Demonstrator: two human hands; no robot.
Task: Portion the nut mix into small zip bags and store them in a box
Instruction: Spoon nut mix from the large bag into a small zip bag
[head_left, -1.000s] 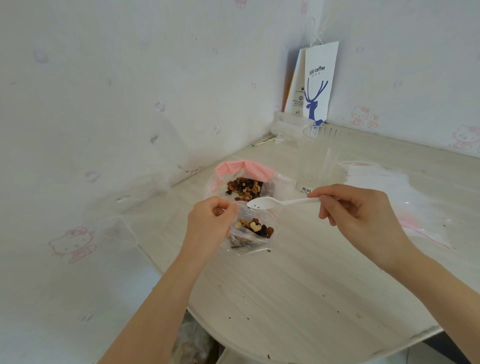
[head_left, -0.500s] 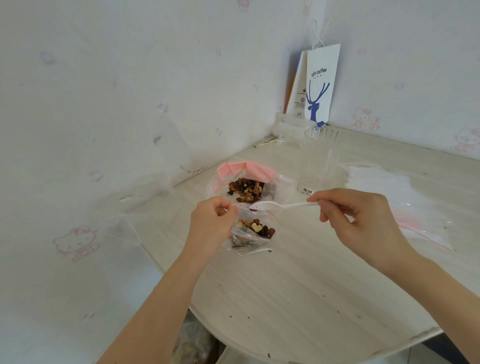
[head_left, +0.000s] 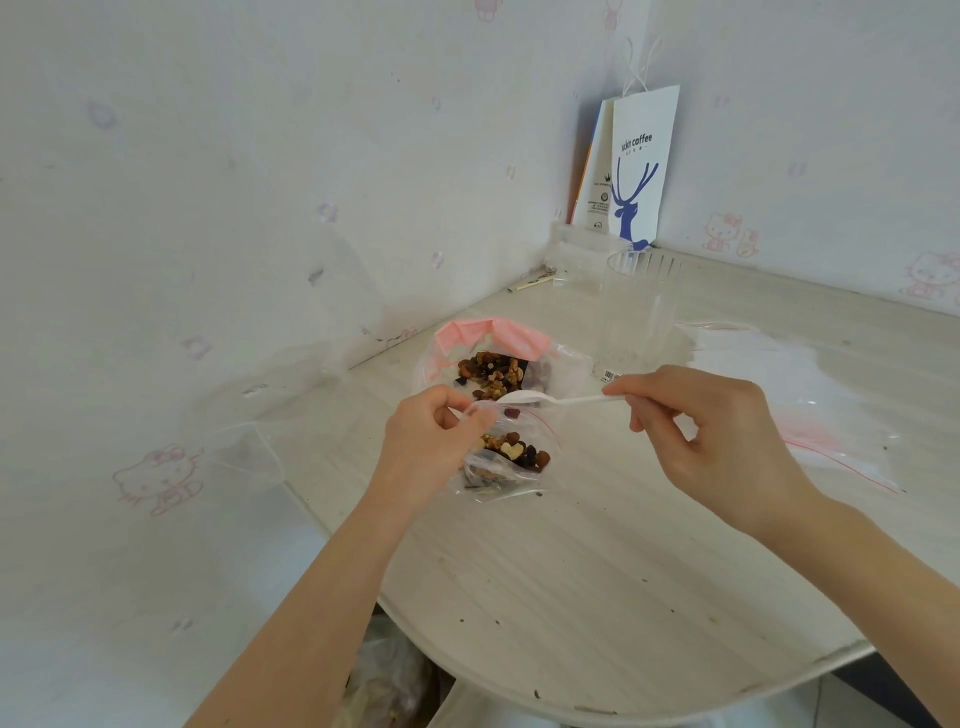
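Pale wood-grain tabletop set against pink-print wallpaper. Near its left edge, left hand pinching open the rim of a small clear zip bag part-filled with nut mix, just in front of a larger pink-rimmed clear bag. White plastic spoon bowl at the small bag's mouth, handle pinched by right hand.

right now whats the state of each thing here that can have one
small zip bag: mouth open, part filled, in the grip of the left hand
big nut mix bag: open, top rolled back
spoon: in the grip of the right hand, bowl at the small zip bag's mouth, looks empty
clear cup: upright
spare zip bags: lying flat
paper bag: standing upright
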